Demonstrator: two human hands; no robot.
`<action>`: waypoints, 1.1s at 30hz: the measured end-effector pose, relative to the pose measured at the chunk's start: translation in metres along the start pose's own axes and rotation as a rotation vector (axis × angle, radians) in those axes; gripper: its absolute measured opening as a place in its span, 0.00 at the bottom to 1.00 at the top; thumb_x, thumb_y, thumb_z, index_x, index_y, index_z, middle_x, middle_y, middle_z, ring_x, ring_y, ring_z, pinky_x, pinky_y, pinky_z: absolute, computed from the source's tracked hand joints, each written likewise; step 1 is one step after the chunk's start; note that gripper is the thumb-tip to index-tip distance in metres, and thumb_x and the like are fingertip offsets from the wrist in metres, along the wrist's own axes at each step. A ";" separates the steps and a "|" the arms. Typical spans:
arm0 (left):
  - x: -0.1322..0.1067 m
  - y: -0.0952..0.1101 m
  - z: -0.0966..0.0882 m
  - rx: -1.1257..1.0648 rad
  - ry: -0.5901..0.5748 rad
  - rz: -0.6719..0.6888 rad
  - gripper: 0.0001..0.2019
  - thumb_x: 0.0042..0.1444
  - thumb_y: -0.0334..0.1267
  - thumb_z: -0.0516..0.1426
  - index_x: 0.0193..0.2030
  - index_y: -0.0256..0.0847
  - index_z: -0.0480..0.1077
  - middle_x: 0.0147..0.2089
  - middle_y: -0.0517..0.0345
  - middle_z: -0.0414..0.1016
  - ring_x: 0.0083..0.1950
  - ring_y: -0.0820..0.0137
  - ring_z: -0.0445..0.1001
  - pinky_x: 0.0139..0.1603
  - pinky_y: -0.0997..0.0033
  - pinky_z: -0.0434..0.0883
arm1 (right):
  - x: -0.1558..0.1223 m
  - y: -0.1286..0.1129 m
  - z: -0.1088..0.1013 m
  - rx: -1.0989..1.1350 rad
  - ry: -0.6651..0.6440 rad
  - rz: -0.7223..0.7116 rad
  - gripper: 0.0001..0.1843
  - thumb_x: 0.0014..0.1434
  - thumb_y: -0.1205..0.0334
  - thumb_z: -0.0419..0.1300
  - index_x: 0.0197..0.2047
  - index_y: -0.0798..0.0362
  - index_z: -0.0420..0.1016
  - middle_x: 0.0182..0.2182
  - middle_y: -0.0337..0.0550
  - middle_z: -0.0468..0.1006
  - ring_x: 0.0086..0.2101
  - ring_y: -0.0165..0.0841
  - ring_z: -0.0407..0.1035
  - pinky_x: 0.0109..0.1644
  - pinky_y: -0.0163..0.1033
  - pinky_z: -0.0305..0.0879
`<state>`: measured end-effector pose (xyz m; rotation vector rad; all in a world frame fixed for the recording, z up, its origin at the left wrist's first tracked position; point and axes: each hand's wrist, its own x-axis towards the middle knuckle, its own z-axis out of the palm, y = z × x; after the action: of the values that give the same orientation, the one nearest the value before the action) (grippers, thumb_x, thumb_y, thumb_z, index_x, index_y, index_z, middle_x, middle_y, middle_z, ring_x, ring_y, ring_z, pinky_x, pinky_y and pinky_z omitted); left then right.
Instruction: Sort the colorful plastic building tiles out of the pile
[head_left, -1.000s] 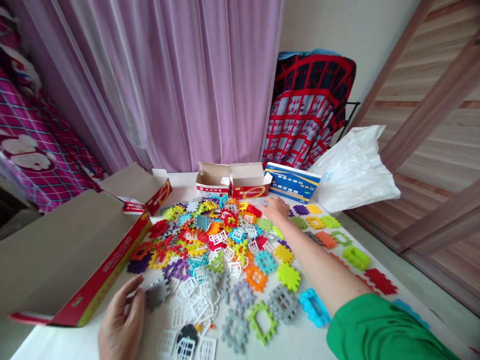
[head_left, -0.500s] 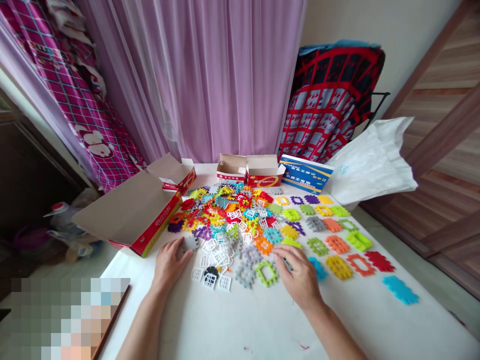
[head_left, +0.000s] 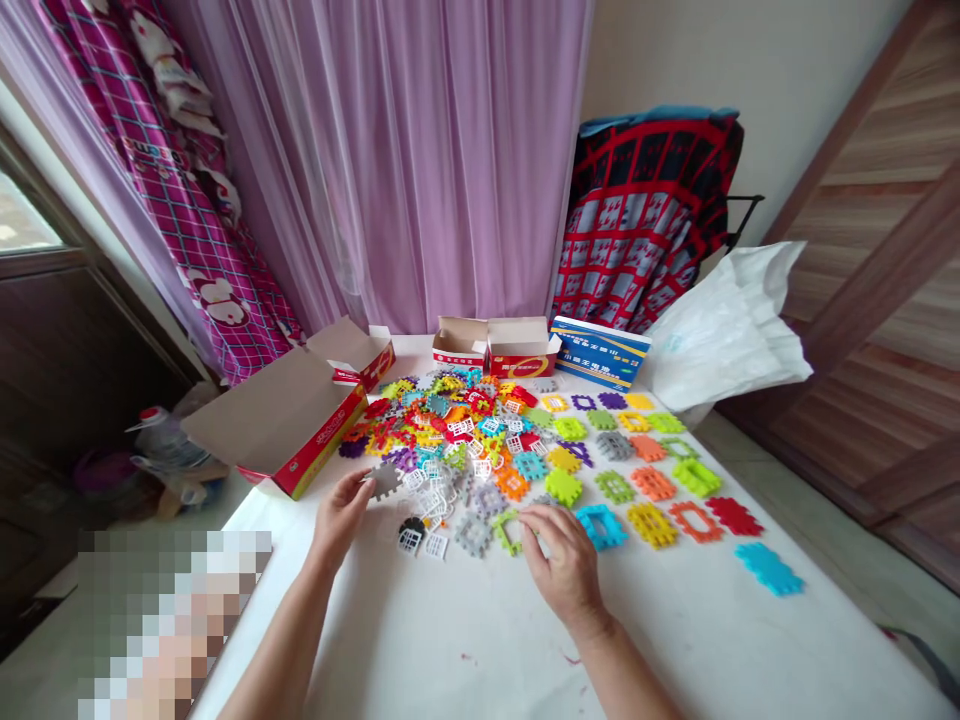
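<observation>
A gray toothed plate [head_left: 386,481], a lime-green frame [head_left: 504,534], a bright blue block [head_left: 613,540] and a red plate [head_left: 735,516] are each 1 plain colour. The 2 small boxes [head_left: 523,366] at the back are red outside, tan within; the blue box [head_left: 602,355] bears yellow stripes and white lettering. The middle curtain [head_left: 450,150] is lilac, the left-hand cloth [head_left: 176,200] magenta with pale checks, the chair cover [head_left: 637,230] red-gridded over black and gray.

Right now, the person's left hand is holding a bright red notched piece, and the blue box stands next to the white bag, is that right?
Not quite: the head view shows the left hand holding a grey notched piece, not a red one. The blue box does stand next to the white bag.
</observation>
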<state>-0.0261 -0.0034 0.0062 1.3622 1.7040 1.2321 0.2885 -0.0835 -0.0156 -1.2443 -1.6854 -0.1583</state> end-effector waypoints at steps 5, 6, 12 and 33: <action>-0.038 0.029 0.034 -0.125 -0.255 -0.014 0.35 0.43 0.67 0.59 0.47 0.38 0.73 0.30 0.57 0.76 0.28 0.69 0.72 0.26 0.71 0.67 | 0.002 -0.008 -0.004 0.087 -0.019 0.040 0.12 0.64 0.64 0.54 0.46 0.49 0.77 0.36 0.45 0.82 0.37 0.34 0.76 0.44 0.41 0.73; -0.047 0.034 0.043 -0.130 -0.327 -0.002 0.33 0.44 0.66 0.59 0.46 0.39 0.72 0.30 0.58 0.75 0.27 0.71 0.70 0.25 0.71 0.66 | 0.000 -0.012 -0.004 0.127 -0.047 0.048 0.14 0.64 0.64 0.54 0.50 0.50 0.75 0.36 0.44 0.81 0.36 0.34 0.76 0.42 0.39 0.74; -0.090 0.052 0.088 -0.176 -0.627 0.035 0.26 0.49 0.62 0.59 0.45 0.42 0.71 0.27 0.61 0.71 0.26 0.73 0.66 0.23 0.74 0.60 | -0.028 -0.027 -0.013 0.204 -0.211 0.164 0.31 0.57 0.62 0.61 0.63 0.51 0.63 0.40 0.44 0.80 0.32 0.33 0.75 0.36 0.37 0.75; -0.093 0.077 0.130 -0.230 -0.674 -0.031 0.31 0.48 0.63 0.59 0.48 0.39 0.74 0.35 0.53 0.78 0.26 0.73 0.71 0.18 0.77 0.62 | -0.045 0.014 -0.057 -0.168 -0.069 0.253 0.23 0.54 0.58 0.62 0.53 0.53 0.68 0.44 0.51 0.77 0.42 0.40 0.74 0.46 0.45 0.74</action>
<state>0.1437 -0.0536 0.0224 1.3918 1.0730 0.7862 0.3346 -0.1404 -0.0271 -1.5928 -1.5809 -0.1055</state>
